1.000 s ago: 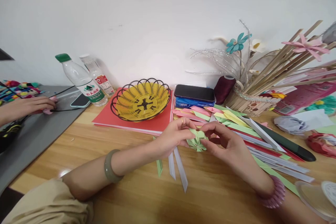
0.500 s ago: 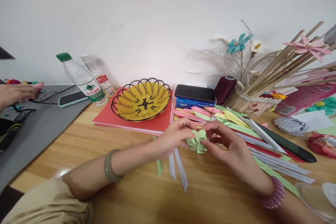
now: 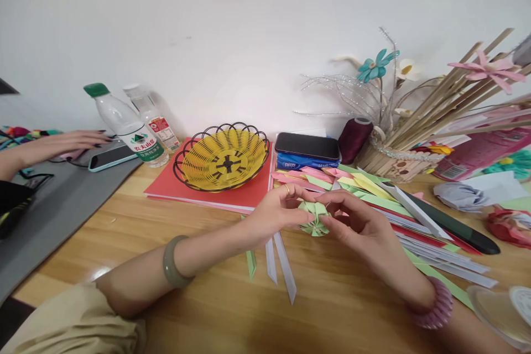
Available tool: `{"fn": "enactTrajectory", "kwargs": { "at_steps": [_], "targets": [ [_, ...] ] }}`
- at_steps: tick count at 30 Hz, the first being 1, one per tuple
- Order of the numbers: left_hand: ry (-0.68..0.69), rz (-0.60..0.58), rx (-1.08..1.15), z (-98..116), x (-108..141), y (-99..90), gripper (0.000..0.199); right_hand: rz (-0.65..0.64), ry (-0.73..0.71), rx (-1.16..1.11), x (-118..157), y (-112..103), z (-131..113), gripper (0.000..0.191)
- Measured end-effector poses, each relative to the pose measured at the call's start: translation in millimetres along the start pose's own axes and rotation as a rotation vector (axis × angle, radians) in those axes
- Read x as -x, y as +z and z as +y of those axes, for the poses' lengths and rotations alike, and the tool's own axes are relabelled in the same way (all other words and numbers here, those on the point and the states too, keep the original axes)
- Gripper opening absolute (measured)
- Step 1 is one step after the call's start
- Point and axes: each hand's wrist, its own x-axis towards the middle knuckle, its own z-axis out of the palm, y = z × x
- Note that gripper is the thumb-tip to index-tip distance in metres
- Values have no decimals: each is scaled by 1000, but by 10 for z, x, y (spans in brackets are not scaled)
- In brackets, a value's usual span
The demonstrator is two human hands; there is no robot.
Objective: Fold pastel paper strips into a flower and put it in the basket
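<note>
A light green folded-paper flower with pleated petals is held above the wooden table, between both hands. My left hand pinches its left side, thumb in front and fingers behind. From the right, my right hand grips the opposite edge between thumb and fingertips. Below my left hand lie white paper strips and a green paper strip. Just behind my right hand is a heap of coloured paper strips, pink, yellow, green, white and red. The flower's back is hidden by fingers.
A yellow woven basket sits on red paper. A phone rests on a blue pack. Two bottles stand left, near another person's hand. Right are a stick-filled holder, dark cutter-like tool and tape roll.
The green paper flower has turned slightly and risen a little in my fingers, and both hands sit closer together. The other person's hand has reached rightward, toward the phone on the grey mat.
</note>
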Motion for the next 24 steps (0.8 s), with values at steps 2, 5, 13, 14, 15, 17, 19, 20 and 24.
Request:
{"fn": "enactTrajectory", "kwargs": {
  "at_steps": [2,5,13,14,15,17,19,20,24],
  "targets": [
    [14,-5,-12,-14,-3,-3,21,2,0,-5,5,7,9,22],
    [44,-12,-23,-23,0,-2,20,3,-6,-6,7,22,23,22],
    [141,-19,38,-9,19,22,25,71,-86,74,5,8,30,15],
    [150,-8,53,-3,19,26,26,92,-109,98,11,2,36,14],
    [149,4,64,3,18,30,28,115,-141,119,21,-4,42,14],
    [109,-1,65,19,20,35,32,141,-212,156,43,-11,55,14],
    [34,-63,58,32,27,36,36,139,-272,201,61,-12,59,16],
    [5,-99,56,37,31,34,39,135,-293,217,65,-12,56,18],
    [47,-130,60,37,31,14,44,111,-311,182,56,-15,41,25]
  ]
}}
